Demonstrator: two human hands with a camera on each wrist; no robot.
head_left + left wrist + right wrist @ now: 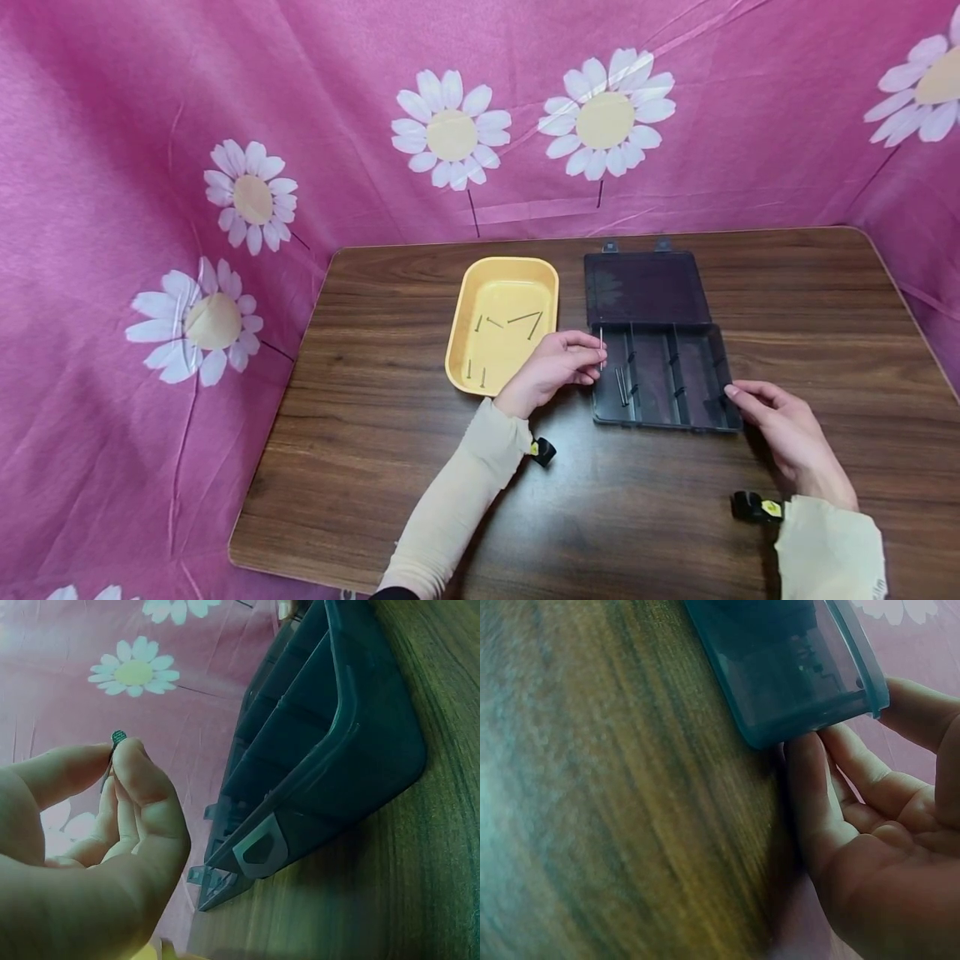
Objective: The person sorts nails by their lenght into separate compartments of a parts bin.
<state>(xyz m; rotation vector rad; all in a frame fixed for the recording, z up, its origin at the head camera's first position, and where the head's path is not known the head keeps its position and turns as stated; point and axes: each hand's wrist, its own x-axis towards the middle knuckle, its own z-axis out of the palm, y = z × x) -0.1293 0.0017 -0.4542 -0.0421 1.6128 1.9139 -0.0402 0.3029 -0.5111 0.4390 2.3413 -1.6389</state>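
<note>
My left hand pinches a thin metal nail between thumb and fingertips, over the left edge of a dark compartment box. In the left wrist view, the patterned head of that nail pokes out above the fingertips. A couple of nails lie in the box's leftmost compartment. My right hand holds the box by its right wall; in the right wrist view, its fingers touch the translucent wall and one fingertip reaches the rim. The box's lid is folded back flat.
A yellow tray with several loose nails stands left of the box, close to my left wrist. Both rest on a wooden table. Pink flowered cloth hangs behind and to the left of the table.
</note>
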